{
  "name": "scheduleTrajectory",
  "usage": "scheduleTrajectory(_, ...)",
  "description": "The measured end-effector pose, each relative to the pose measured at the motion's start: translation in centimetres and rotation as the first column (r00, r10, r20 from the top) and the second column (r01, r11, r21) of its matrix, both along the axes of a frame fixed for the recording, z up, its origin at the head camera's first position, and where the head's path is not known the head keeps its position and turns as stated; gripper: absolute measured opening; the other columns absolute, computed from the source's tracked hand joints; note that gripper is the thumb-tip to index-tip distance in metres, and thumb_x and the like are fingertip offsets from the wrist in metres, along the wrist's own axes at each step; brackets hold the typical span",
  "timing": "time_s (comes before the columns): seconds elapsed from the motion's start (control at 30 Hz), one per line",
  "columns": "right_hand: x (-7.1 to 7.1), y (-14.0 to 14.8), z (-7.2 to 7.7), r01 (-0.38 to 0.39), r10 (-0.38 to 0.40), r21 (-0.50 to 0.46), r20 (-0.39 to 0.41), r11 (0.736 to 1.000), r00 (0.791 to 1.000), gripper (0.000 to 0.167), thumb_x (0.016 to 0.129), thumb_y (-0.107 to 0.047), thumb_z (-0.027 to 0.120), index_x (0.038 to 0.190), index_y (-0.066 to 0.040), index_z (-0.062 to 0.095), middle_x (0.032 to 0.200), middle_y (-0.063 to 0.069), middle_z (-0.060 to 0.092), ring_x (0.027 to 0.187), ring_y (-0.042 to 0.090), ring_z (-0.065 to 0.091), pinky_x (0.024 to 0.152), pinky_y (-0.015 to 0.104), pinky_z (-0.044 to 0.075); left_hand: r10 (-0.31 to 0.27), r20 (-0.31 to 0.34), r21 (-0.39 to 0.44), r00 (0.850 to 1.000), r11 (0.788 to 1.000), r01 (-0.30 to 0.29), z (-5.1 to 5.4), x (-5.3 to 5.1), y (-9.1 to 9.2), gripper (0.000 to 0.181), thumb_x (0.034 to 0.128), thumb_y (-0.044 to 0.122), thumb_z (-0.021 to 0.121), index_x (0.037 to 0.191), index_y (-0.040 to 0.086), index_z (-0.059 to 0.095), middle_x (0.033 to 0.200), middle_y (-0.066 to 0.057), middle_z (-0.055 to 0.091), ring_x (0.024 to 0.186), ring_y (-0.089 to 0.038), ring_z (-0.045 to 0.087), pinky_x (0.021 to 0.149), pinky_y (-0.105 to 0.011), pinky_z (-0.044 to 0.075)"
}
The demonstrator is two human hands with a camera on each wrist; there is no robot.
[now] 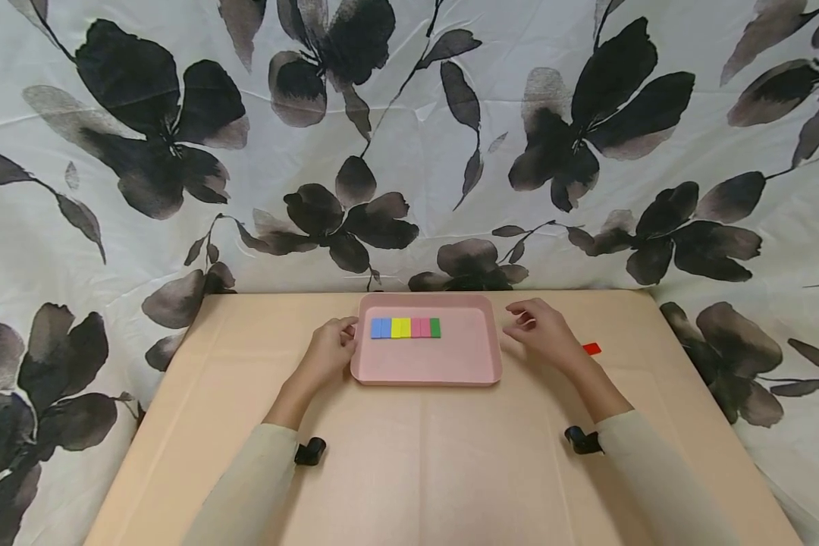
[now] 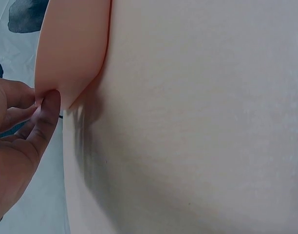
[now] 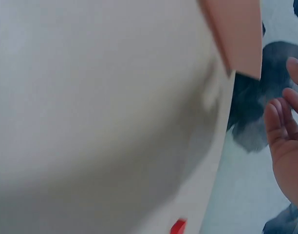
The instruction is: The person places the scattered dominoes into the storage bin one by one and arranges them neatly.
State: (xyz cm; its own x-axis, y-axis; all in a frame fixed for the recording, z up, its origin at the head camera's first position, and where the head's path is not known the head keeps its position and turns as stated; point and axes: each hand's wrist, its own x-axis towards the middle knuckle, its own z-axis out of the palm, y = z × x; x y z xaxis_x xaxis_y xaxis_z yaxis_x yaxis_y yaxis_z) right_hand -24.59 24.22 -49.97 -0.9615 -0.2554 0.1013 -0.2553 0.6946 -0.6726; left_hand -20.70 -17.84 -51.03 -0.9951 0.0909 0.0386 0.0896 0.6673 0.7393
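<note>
A pink tray lies at the far side of the table. Inside it a row of small coloured tiles runs left to right: two blue tiles, two yellow tiles, two pink tiles and a green tile. My left hand pinches the tray's left edge between thumb and fingers; the left wrist view shows the thumb against the rim. Just off the tray's right edge, my right hand hovers with loosely bent fingers and nothing in them. The right wrist view shows a gap between it and the tray.
A red tile lies on the beige table, partly hidden beside the right wrist. Behind the table's far edge hangs a white cloth with dark flowers. Black wrist cameras are strapped at both sleeves.
</note>
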Motion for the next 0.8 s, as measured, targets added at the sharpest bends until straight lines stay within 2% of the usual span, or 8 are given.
scheduleTrajectory(0.23,1.0,4.5,-1.1,0.094,-0.096,-0.039,-0.053,0.995,0.994,0.047,0.091,-0.016,0.079,0.132,0.001,0.064,0.125,0.022,0.061,0.11,0.039,0.065,0.095,0.055,0.055,-0.004,0.0,-0.003,1.0,1.0,0.004,0.2,0.0,0.1,0.045,0.0903,-0.007,0.064,0.135,-0.009,0.061,0.106,-0.018,0.066,0.094,-0.026,0.068,0.076,-0.031,0.057)
scheduleTrajectory(0.4,1.9,7.6,-2.0,0.143,-0.143,-0.007,-0.016,0.99,0.99,0.052,0.095,-0.024,0.076,0.138,0.001,0.059,0.131,0.024,0.056,0.115,0.044,0.061,0.098,0.059,0.051,-0.005,-0.006,-0.013,1.0,1.0,0.005,0.1,-0.1,0.1,0.045,0.0899,-0.007,0.065,0.134,-0.009,0.062,0.105,-0.019,0.066,0.093,-0.026,0.068,0.075,-0.031,0.057)
scheduleTrajectory(0.57,2.6,9.9,-2.8,0.187,-0.188,0.044,0.023,0.981,0.982,0.057,0.095,-0.026,0.075,0.14,0.003,0.056,0.133,0.027,0.054,0.115,0.048,0.061,0.096,0.061,0.053,-0.004,0.006,-0.011,1.0,1.0,0.004,0.1,-0.1,0.0,0.045,0.0903,-0.007,0.064,0.135,-0.009,0.061,0.107,-0.018,0.066,0.095,-0.026,0.068,0.076,-0.031,0.057)
scheduleTrajectory(0.8,3.6,11.1,-3.5,0.272,-0.28,0.081,0.117,0.959,0.953,0.068,0.095,-0.03,0.075,0.144,0.008,0.048,0.137,0.033,0.047,0.122,0.05,0.053,0.104,0.063,0.048,-0.006,0.016,-0.006,1.0,1.0,0.007,0.1,-0.2,0.0,0.045,0.091,-0.007,0.064,0.136,-0.009,0.06,0.107,-0.019,0.066,0.095,-0.026,0.068,0.076,-0.031,0.057)
